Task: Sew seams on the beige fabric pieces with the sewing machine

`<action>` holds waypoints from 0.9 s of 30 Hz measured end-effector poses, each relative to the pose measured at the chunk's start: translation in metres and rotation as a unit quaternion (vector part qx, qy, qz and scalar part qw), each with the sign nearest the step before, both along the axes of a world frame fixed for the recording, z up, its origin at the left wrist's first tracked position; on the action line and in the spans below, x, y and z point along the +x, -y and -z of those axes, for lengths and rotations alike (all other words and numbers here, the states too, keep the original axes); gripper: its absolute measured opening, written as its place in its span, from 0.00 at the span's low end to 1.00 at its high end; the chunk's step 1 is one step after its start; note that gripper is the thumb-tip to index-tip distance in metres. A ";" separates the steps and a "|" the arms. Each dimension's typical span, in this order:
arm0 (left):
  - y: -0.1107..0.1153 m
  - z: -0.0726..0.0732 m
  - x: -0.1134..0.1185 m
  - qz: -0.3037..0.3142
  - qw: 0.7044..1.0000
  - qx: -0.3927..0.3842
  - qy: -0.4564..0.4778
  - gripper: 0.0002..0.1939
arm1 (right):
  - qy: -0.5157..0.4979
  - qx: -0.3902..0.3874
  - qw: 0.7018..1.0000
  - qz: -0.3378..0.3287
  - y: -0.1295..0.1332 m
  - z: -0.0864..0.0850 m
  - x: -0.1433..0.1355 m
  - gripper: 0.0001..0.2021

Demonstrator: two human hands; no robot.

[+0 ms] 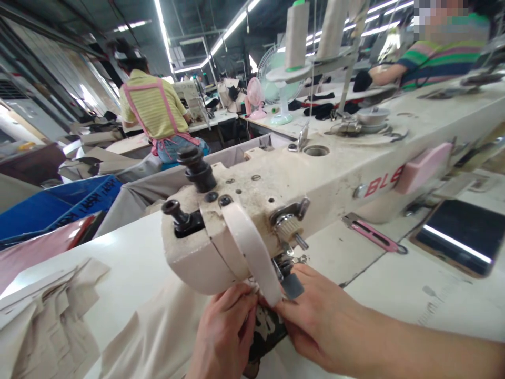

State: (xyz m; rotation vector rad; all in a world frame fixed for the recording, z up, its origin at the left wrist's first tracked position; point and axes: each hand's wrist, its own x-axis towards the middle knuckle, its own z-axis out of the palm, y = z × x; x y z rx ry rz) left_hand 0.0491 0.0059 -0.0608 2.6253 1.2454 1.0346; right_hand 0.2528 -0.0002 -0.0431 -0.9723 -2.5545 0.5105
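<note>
My left hand (226,329) is closed, its thumb and fingers pinching fabric just under the head of a sewing machine (229,247). On the other side of the needle area my right hand (315,316) is curled at the edge of the same work, its fingertips partly hidden by the machine's white curved guard (252,247). Between the hands shows a dark patterned piece (266,331) with light shapes on it. Beige fabric (158,326) spreads over the table left of my left hand. The needle and presser foot are hidden behind the machine head and my fingers.
Stacked beige cut pieces (59,321) lie at the left. A pink-handled cutter (373,234) and a dark phone (461,234) rest on the right. Behind stand a blue bin (59,205), thread cones (296,37) and fans (256,97). Two co-workers sit farther off.
</note>
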 end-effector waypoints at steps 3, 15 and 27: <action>-0.001 0.007 -0.001 -0.025 0.999 0.021 -0.005 0.12 | 0.000 -0.005 1.000 -0.001 -0.006 0.001 0.001 0.08; -0.015 0.013 -0.002 -0.105 0.990 0.065 -0.075 0.15 | -0.046 0.020 0.999 -0.009 -0.007 0.009 0.005 0.07; -0.016 0.039 -0.022 -0.131 0.991 -0.003 -0.028 0.12 | -0.032 0.031 0.999 0.008 -0.007 0.012 0.003 0.07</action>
